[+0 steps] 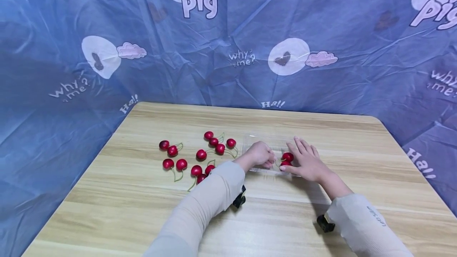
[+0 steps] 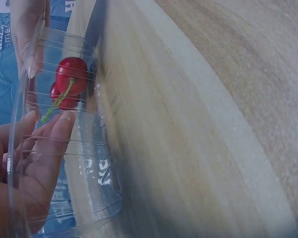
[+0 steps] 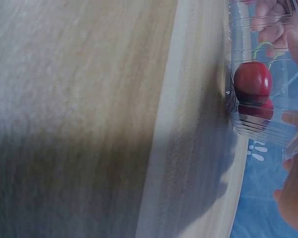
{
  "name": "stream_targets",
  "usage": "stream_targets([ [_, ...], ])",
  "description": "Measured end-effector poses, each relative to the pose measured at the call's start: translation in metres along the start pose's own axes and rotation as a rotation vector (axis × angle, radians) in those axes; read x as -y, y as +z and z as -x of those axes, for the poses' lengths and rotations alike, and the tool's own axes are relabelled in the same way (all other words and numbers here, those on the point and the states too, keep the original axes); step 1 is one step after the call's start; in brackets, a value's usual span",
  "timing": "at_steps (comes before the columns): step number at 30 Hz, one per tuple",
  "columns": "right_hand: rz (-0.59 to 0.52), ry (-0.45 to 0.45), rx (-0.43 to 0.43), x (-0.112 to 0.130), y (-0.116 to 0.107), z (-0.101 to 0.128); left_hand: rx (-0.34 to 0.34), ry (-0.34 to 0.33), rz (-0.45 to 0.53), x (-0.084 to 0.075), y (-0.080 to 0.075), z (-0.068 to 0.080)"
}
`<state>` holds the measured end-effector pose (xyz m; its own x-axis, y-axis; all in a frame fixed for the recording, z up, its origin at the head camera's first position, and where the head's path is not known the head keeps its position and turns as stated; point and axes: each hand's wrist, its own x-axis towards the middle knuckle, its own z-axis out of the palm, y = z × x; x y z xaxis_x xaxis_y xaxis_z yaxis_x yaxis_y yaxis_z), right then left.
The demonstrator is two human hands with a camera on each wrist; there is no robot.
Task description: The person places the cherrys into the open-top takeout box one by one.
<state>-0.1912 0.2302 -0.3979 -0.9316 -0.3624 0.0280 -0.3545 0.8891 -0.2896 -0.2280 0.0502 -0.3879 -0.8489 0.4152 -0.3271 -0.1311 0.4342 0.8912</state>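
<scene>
A clear plastic box [image 1: 265, 172] stands on the table, with two red cherries [image 1: 287, 156] at its right end. Their green stems [image 2: 60, 101] point toward my left hand [image 1: 262, 154], which reaches into the box. In the left wrist view, its thumb and forefinger are apart, on either side of the stem ends. My right hand [image 1: 309, 164] lies over the right end of the box, fingers spread toward the far side. Its thumb is at the near rim, beside the lower cherry [image 3: 256, 111].
Several more cherries [image 1: 181, 164] with stems are scattered on the wooden table [image 1: 118, 193], left of the box. A few are partly behind my left sleeve [image 1: 214, 193]. A blue printed cloth [image 1: 221, 78] hangs behind the table.
</scene>
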Motion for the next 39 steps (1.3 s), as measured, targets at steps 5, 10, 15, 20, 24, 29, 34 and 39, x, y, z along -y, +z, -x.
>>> stream_targets([
  [5, 0.006, -0.004, -0.007, 0.0, 0.0, 0.0, -0.028, 0.033, -0.019, -0.001, -0.003, 0.001],
  [10, 0.02, -0.007, -0.009, -0.001, 0.0, 0.0, -0.026, 0.061, 0.031, -0.002, -0.008, 0.004],
  [15, 0.027, -0.012, -0.008, -0.001, 0.0, 0.0, -0.018, 0.073, 0.08, -0.003, -0.013, 0.009],
  [20, 0.028, -0.01, -0.01, -0.002, 0.001, 0.0, -0.012, 0.097, 0.063, -0.003, -0.018, 0.013],
  [24, 0.026, -0.008, -0.013, -0.002, 0.001, 0.0, -0.005, 0.11, 0.064, -0.002, -0.023, 0.017],
  [29, 0.029, -0.005, -0.012, -0.002, 0.0, 0.0, -0.01, 0.109, 0.098, -0.002, -0.029, 0.023],
  [34, 0.028, -0.005, -0.011, -0.001, 0.0, 0.0, -0.019, 0.111, 0.122, 0.001, -0.035, 0.029],
  [39, 0.024, -0.014, -0.014, 0.0, 0.001, 0.001, -0.027, 0.116, 0.161, 0.004, -0.04, 0.035],
])
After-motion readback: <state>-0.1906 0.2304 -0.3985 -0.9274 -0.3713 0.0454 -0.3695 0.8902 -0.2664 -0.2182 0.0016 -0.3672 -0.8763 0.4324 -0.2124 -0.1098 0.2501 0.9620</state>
